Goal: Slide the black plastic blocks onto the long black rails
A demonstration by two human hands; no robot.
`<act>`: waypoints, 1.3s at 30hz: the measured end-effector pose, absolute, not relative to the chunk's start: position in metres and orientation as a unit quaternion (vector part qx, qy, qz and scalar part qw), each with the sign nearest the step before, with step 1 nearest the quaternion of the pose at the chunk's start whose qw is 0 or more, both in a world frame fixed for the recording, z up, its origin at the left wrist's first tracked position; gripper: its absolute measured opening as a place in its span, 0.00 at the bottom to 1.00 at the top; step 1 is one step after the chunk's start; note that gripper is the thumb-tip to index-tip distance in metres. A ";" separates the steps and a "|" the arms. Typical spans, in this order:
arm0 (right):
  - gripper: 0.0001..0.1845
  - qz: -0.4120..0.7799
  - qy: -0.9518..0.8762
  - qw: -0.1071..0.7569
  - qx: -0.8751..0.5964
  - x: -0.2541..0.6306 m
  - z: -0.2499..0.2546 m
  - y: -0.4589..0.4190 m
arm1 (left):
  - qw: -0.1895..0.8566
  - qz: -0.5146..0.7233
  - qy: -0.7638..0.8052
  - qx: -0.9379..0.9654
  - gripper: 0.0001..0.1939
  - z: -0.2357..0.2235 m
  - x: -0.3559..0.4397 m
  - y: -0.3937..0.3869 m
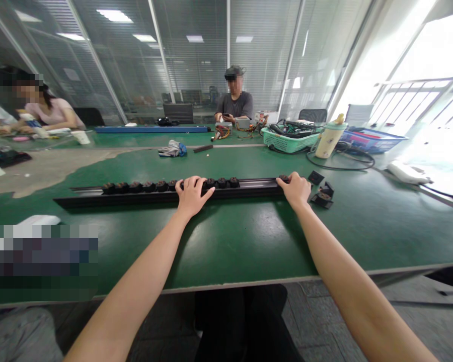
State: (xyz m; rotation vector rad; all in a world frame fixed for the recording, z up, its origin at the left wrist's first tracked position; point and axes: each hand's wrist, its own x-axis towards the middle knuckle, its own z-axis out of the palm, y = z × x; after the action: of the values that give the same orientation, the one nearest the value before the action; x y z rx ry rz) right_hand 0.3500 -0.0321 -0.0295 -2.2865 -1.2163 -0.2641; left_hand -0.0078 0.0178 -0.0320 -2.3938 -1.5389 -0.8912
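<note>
On table (226,241): L hand (192,193) grips 1 rail (136,202), R hand (298,189) pinches 1 module (283,178) (3 vis. btwn).

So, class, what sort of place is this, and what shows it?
Probably an indoor workroom: a broad green-topped table bearing a long black rail, and a mint-green plastic basket of dark cables.

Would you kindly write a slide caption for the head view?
Left hand over a row of black modules on a rail, right hand at another module farther right.
</note>
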 end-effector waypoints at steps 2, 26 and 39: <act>0.20 -0.096 -0.449 0.264 -0.848 0.351 -0.029 -0.032 | 0.078 -0.296 -0.516 -0.800 0.23 -0.032 -0.008 0.018; 0.23 -0.090 -0.446 0.242 -0.857 0.359 -0.029 -0.032 | 0.082 -0.298 -0.514 -0.800 0.23 -0.033 -0.008 0.019; 0.21 -0.089 -0.435 0.278 -0.852 0.364 -0.029 -0.036 | 0.079 -0.292 -0.522 -0.797 0.22 -0.032 -0.008 0.019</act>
State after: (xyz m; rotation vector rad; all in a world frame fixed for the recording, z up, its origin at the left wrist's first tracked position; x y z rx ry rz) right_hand 0.3643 -0.0357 -0.0293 -2.2871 -1.1665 -0.2384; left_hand -0.0080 0.0186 -0.0325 -2.3853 -1.5620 -0.8750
